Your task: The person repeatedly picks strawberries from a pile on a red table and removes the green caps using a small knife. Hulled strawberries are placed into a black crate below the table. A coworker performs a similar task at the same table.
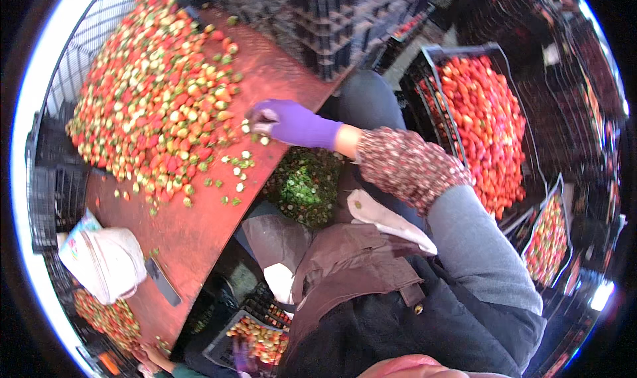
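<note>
My right hand, in a purple glove with a knitted sleeve cover above it, is over the red table near its edge. Its fingers are curled and blurred; whether they hold anything is unclear. Cut green strawberry caps lie below and beside it. Farther left rises a large heap of strawberries with green tops. At the bottom, my left hand, also purple-gloved, blurs over a crate of strawberries; its fingers cannot be made out. Between my knees, below the table edge, sits a pile of green caps.
Stacked black crates stand at the top. A crate of red hulled strawberries is at my right. On the table's near left are a white bag and a phone. A co-worker's bare hands touch another strawberry heap.
</note>
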A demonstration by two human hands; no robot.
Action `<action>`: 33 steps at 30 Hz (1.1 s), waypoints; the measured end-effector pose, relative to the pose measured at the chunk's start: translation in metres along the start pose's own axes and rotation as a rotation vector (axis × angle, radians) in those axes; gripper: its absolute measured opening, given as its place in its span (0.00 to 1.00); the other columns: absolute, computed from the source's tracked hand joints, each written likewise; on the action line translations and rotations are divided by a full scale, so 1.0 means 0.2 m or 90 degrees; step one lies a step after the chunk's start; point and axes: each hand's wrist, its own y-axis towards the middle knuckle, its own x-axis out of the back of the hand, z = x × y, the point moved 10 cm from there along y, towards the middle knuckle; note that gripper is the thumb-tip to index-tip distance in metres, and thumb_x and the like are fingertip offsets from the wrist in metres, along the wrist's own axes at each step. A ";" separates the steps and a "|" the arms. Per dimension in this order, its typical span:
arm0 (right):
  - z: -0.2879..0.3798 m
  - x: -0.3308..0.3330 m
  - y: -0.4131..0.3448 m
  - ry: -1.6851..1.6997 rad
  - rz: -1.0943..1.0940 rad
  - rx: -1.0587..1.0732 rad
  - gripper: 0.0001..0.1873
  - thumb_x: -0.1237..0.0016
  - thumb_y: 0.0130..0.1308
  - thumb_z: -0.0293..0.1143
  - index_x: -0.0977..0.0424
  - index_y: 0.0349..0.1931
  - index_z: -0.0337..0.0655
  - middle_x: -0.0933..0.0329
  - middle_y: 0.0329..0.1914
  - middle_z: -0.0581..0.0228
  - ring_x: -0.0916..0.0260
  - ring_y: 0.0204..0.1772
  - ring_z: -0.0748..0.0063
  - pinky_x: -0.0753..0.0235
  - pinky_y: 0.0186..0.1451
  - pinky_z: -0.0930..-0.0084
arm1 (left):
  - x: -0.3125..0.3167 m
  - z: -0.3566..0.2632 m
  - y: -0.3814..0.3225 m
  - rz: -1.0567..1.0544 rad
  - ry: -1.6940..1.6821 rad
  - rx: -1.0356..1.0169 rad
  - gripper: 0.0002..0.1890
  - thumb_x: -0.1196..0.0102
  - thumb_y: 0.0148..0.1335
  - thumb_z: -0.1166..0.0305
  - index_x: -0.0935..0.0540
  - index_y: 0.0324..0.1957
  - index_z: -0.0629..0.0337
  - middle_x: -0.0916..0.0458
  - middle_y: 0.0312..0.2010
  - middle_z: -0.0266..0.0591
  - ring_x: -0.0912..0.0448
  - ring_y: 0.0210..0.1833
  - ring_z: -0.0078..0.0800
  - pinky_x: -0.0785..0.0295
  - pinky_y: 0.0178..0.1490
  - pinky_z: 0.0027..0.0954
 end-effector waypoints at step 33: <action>-0.03 0.11 0.23 -0.126 -0.102 0.067 0.08 0.48 0.62 0.28 0.21 0.40 0.37 0.22 0.49 0.56 0.23 0.50 0.59 0.25 0.53 0.68 | 0.69 -3.04 0.98 -0.024 -0.632 -0.487 0.17 0.43 0.62 0.69 0.24 0.53 0.60 0.19 0.45 0.46 0.20 0.50 0.32 0.24 0.51 0.33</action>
